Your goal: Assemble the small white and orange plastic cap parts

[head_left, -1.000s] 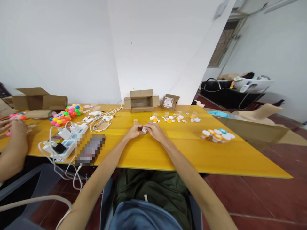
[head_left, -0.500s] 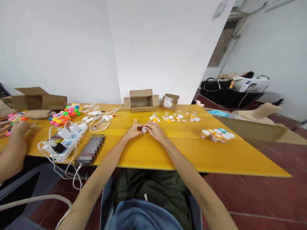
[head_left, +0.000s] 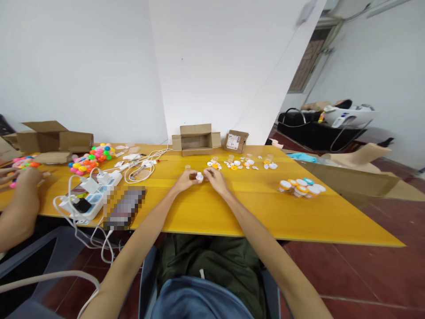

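My left hand [head_left: 184,181] pinches a small white plastic cap [head_left: 199,177] with a raised middle, held just above the yellow table [head_left: 212,212]. Close on the cap's right side is my right hand [head_left: 214,178], its fingers bent and pressed together; whatever they may hold is hidden. A small clear cup [head_left: 187,167] stands right behind my left hand. Beyond my right hand lie loose white and orange lid parts [head_left: 234,167], with a few clear cups [head_left: 231,157] among them. Further right, several lidded jars [head_left: 301,188] with white, orange and teal tops stand in a group.
Open cardboard boxes [head_left: 195,141] stand along the wall. To the left are a power strip [head_left: 99,195], white cables [head_left: 141,170], a blurred-out phone [head_left: 125,208] and colourful balls [head_left: 91,159]. Another person's arm [head_left: 21,204] reaches in at far left. A large carton [head_left: 352,179] is beyond the table's right edge.
My right hand's fingers have drawn slightly right, off the white cap. The cap now shows more fully in my left hand, which has hardly moved.
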### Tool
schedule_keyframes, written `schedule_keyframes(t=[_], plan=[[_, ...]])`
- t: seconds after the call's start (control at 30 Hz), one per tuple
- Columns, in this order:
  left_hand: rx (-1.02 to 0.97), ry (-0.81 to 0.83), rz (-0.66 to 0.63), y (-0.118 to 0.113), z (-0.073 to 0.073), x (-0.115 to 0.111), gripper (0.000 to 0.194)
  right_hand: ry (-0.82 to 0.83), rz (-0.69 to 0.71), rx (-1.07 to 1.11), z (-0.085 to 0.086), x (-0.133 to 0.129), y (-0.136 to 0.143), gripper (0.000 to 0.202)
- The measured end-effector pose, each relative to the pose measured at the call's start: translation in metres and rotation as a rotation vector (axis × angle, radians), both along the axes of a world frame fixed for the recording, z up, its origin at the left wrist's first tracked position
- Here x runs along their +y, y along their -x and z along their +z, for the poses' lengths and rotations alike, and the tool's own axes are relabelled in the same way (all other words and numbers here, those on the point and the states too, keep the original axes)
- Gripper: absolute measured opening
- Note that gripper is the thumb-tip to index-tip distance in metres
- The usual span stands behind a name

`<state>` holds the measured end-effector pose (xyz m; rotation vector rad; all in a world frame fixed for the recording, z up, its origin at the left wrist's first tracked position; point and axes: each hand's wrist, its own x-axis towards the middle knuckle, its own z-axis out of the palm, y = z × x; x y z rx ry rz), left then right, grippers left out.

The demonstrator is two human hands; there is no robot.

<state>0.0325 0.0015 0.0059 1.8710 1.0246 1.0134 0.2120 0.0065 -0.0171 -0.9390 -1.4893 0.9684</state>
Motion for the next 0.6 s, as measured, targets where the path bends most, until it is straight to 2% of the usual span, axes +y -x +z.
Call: schedule_keyframes(t=[0.17, 0.27, 0.4, 0.6], plan=[[-0.096, -0.037, 0.113, 0.000, 0.004, -0.001, 0.030, 0.307, 0.192, 0.304, 0.003, -0.005, 0.005, 0.019], [-0.147, -0.021, 0.148, -0.001, 0.005, -0.002, 0.033, 0.416, 0.280, 0.414, 0.008, -0.011, 0.010, 0.013], [-0.193, 0.027, 0.152, -0.003, 0.004, -0.003, 0.035, 0.458, 0.304, 0.499, 0.010, -0.014, 0.012, 0.008], [-0.209, 0.046, 0.131, -0.004, 0.005, -0.004, 0.037, 0.457, 0.310, 0.501, 0.007, -0.011, 0.010, 0.004]])
